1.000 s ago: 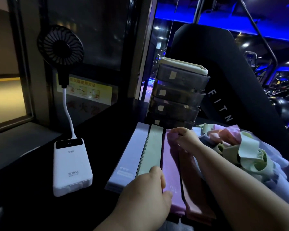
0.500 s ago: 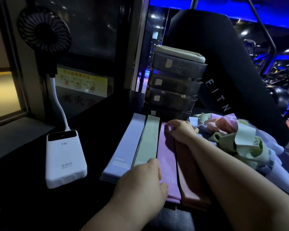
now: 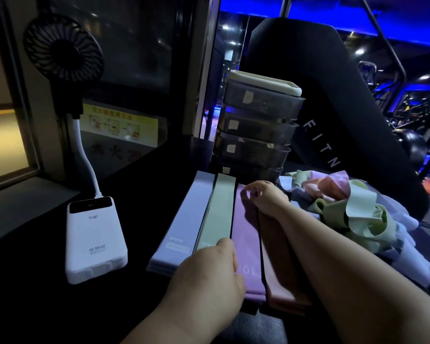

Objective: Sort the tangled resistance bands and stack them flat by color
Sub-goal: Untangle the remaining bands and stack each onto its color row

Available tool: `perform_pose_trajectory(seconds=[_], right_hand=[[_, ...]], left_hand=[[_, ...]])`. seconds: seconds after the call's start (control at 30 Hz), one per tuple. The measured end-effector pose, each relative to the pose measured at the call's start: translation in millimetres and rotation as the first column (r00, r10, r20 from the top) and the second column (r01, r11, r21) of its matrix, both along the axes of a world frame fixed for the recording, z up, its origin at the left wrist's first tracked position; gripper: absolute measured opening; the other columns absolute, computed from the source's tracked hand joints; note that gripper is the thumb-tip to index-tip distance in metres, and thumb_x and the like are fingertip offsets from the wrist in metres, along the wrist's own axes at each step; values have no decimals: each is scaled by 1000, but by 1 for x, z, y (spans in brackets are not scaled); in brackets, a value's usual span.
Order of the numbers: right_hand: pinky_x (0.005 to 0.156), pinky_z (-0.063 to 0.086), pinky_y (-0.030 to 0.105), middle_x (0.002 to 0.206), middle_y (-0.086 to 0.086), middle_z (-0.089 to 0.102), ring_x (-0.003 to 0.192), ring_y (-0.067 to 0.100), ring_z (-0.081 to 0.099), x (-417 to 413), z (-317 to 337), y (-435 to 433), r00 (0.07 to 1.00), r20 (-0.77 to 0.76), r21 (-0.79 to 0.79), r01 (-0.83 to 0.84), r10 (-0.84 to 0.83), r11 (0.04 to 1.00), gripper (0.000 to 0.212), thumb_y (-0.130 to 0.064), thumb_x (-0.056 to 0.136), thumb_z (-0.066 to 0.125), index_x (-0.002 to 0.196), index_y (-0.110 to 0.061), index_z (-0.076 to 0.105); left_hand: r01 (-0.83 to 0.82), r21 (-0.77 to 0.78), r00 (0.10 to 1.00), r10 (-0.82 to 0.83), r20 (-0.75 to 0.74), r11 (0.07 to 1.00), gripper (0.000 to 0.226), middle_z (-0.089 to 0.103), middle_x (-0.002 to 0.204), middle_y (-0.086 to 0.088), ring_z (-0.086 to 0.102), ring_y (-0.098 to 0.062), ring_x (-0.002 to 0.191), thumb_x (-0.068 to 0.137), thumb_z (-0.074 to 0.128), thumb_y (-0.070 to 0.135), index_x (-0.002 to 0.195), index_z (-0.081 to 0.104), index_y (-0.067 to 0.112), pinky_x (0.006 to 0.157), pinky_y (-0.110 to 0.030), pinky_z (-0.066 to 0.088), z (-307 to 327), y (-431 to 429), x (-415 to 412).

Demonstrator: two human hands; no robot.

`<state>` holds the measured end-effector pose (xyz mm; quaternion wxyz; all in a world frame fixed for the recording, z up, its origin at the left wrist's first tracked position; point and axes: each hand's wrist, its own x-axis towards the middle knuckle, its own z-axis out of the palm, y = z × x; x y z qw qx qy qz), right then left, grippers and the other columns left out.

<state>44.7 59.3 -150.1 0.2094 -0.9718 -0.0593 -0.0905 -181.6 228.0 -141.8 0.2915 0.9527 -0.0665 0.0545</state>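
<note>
Little is changing since half a second ago: both hands are staying where they were on the purple band, and only the view is shifting slightly. The purple band is lying flat on the dark bench, running from 6 to 12 o'clock, third in a row of flat strips: the blue band stack and the green band stack are touching it at 9 o'clock, and the pink band stack is lying against it at 3 o'clock, partly under the right forearm. The right hand is sitting at the band's 12 o'clock end, its fingers curling and pinching that far edge. The left hand is covering the 6 o'clock end beside the printed "10"; its fingers are bending down out of sight, so whether they are gripping cannot be told. The tangled pile of bands is lying at 3 o'clock of the right hand, near but apart. A white power bank is resting at 9 o'clock of the row, carrying a small black fan, and a stack of drawers is standing at 12 o'clock.
</note>
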Motion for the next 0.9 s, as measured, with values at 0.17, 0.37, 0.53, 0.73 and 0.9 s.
perform_pose_trajectory(seconds=[0.17, 0.37, 0.53, 0.73, 0.9], right_hand=[[98, 46, 40, 125, -18, 58, 114, 11, 56, -5, 3, -1, 999, 36, 45, 17, -19, 999, 24, -29, 86, 54, 95, -48, 66], [94, 48, 35, 126, -13, 57, 110, 14, 59, -24, 11, -10, 998, 47, 128, -38, 32, 991, 16, -33, 85, 62, 92, -47, 64], [90, 46, 29, 118, -3, 65, 104, 12, 59, -54, 19, -23, 996, 65, 237, -79, 65, 968, 22, -29, 94, 56, 111, -29, 70], [80, 38, 22, 93, -10, 62, 87, 6, 54, -107, 33, -59, 992, 120, 297, -81, 47, 951, 24, -22, 99, 52, 113, -16, 70], [91, 46, 31, 102, -7, 69, 100, 15, 61, -151, 29, -112, 982, 163, 364, 33, -98, 931, 18, -29, 96, 56, 101, -23, 72]], left_hand=[[10, -28, 1000, -10, -12, 1000, 17, 66, 84, 0, 62, -15, 84, 93, 50, 40, 90, 43, 25, 73, -29, 46, 4, 1, -1], [-1, -40, 1000, -1, -28, 999, 26, 66, 82, 0, 62, -17, 84, 93, 53, 47, 86, 41, 25, 74, -30, 47, 14, -1, -5], [-20, -59, 1000, 20, -11, 998, 26, 67, 83, 3, 62, -19, 86, 93, 53, 48, 86, 44, 24, 73, -31, 47, 21, -8, -9], [24, -71, 999, -22, 23, 997, 21, 65, 85, 4, 60, -18, 87, 95, 50, 45, 92, 46, 24, 67, -30, 41, 27, -40, -18], [140, -54, 990, -140, 5, 989, 15, 61, 97, 2, 57, -25, 96, 96, 48, 39, 97, 44, 24, 75, -31, 43, 24, -91, -22]])
